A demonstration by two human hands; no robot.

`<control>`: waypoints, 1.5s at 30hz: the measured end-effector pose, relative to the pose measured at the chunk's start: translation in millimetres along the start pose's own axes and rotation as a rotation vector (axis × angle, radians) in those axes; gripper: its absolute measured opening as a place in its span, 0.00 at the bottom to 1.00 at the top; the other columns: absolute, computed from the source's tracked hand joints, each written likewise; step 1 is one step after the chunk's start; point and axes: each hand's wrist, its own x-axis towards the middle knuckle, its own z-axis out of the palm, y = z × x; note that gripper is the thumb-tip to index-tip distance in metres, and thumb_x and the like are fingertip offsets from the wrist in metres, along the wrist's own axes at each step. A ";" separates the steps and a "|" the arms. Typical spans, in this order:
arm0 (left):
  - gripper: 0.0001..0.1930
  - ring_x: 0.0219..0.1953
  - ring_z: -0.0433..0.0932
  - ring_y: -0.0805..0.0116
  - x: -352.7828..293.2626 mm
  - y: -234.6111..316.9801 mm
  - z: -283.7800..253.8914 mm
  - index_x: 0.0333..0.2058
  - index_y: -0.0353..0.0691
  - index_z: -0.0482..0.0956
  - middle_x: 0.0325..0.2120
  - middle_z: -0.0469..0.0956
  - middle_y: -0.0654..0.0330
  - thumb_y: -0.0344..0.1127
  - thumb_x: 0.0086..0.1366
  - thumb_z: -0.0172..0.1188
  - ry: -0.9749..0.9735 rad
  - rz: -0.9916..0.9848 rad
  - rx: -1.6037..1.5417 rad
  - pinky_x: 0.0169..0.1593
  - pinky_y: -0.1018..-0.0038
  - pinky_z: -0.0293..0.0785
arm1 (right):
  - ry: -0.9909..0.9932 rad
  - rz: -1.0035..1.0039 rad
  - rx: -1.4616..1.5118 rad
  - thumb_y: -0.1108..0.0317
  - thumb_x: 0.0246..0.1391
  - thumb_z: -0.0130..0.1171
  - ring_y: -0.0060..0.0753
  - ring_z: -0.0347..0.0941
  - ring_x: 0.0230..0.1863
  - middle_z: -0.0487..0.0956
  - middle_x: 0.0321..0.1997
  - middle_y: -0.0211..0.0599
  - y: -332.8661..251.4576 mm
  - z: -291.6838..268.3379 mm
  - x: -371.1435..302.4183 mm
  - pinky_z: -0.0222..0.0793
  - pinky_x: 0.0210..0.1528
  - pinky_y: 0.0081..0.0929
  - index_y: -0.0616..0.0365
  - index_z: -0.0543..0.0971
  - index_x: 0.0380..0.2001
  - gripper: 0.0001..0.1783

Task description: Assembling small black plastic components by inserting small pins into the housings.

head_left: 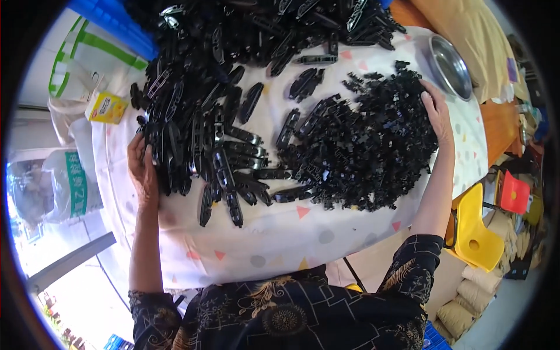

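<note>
My left hand (142, 166) rests against the left edge of a pile of long, glossy black plastic pieces (224, 169). Its fingers are stretched forward along the pile, with no piece seen gripped. On the other side, my right hand (437, 114) lies with thumb and fingers apart at the right edge of a heap of small black plastic parts (367, 151). Some of its fingertips are hidden by the heap's edge. The long pieces and the small parts touch where the two piles meet near the middle of the table. What exactly the pieces are, I cannot tell.
A bigger mound of black pieces (262, 29) covers the far side of the patterned white tablecloth (274, 245). A round metal bowl (450, 67) stands at the far right. A yellow packet (107, 108) sits at left. Beyond the table's right side is a yellow chair (473, 230).
</note>
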 end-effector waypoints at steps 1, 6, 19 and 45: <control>0.16 0.49 0.72 0.69 1.1 1.0 -1.2 0.52 0.32 0.67 0.46 0.73 0.53 0.26 0.65 0.48 0.002 -0.012 0.025 0.56 0.75 0.63 | -0.033 -0.017 -0.032 0.56 0.60 0.47 0.35 0.62 0.62 0.71 0.58 0.40 -5.7 6.2 2.2 0.50 0.64 0.28 0.54 0.71 0.55 0.23; 0.17 0.52 0.72 0.64 6.2 -11.4 0.5 0.53 0.35 0.67 0.48 0.73 0.52 0.25 0.65 0.46 -0.023 0.083 0.155 0.58 0.73 0.63 | -0.043 0.008 -0.006 0.55 0.60 0.49 0.33 0.63 0.60 0.72 0.57 0.37 -44.3 24.1 -2.2 0.52 0.63 0.28 0.53 0.72 0.54 0.22; 0.17 0.49 0.71 0.71 -60.0 18.7 -5.9 0.52 0.35 0.68 0.46 0.74 0.56 0.27 0.64 0.50 0.033 0.010 0.086 0.53 0.76 0.65 | 0.046 -0.189 0.080 0.51 0.56 0.54 0.43 0.69 0.53 0.75 0.49 0.42 -96.0 62.6 0.1 0.63 0.55 0.31 0.51 0.75 0.49 0.22; 0.13 0.36 0.75 0.67 -188.1 104.6 21.6 0.45 0.38 0.72 0.36 0.77 0.56 0.39 0.70 0.46 -0.431 -0.806 -1.270 0.38 0.75 0.70 | 0.050 -0.127 0.399 0.79 0.53 0.56 0.20 0.73 0.30 0.76 0.34 0.31 -258.1 97.5 -207.5 0.68 0.33 0.19 0.62 0.76 0.35 0.05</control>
